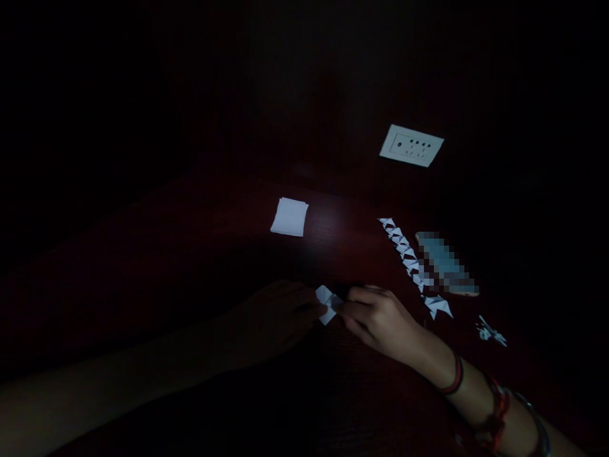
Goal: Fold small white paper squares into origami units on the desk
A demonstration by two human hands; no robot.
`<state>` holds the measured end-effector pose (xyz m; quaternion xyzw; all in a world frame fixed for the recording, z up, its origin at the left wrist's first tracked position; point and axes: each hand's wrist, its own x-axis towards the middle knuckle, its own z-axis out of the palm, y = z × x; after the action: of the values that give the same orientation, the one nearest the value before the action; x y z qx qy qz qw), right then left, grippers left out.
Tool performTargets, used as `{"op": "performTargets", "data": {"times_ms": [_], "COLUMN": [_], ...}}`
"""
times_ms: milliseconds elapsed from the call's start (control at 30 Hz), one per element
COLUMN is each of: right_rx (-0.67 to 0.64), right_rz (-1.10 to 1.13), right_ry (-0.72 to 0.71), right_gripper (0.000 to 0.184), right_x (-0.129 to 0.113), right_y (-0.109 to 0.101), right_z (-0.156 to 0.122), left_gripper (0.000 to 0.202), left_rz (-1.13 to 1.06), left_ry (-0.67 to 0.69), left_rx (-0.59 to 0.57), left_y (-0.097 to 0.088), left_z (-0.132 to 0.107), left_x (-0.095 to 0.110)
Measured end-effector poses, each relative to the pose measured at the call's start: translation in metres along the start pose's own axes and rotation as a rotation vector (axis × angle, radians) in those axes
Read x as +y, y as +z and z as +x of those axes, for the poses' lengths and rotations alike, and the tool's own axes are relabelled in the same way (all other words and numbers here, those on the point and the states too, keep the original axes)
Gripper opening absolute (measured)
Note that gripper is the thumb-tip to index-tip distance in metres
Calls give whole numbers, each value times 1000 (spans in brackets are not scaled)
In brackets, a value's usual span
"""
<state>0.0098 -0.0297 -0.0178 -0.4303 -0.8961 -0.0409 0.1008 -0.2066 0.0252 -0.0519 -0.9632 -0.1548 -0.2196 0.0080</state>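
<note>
A small white paper square [326, 298], creased and partly folded, lies between my two hands low in the middle of the view. My left hand [290, 311], in deep shadow with a ring on one finger, pinches its left side. On the right side, the fingers of my right hand [375, 314] close on the paper's edge. Bands circle my right wrist and forearm. Farther off on the dark reddish table lies a stack of white paper squares [289, 217]. To the right runs a row of folded white paper pieces [402, 247], with a further folded piece [438, 306] at its near end.
Beside the row lies a phone [447, 263], its screen blurred out. A little heap of thin white bits [491, 332] sits nearer, at the right. A white socket plate [412, 145] is on the wall behind. Most of the surroundings are too dark to make out.
</note>
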Motion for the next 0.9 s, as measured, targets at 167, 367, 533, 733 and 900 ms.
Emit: {"op": "performTargets", "data": {"times_ms": [167,367,533,733,900], "right_rx": [46,84,73,-37,-118], "right_rz": [-56,-114,-146,-35,133], "right_ry": [-98,-182,-183,-131,-41], "right_gripper": [20,21,23,16,21], "right_x": [1,0,-3,0,9], "right_y": [1,2,3,-6,-14], "right_z": [0,1,1,-1,-4], "left_gripper": [30,28,32,33,32], "left_rz": [-13,-29,12,23,7], "left_ry": [14,16,36,46,25], "left_rx": [-12,-44,-38,-32,-43], "left_y": [-1,-7,-4,-3,-6], "left_z": [0,4,3,3,4], "left_x": [-1,1,0,-1,0]}}
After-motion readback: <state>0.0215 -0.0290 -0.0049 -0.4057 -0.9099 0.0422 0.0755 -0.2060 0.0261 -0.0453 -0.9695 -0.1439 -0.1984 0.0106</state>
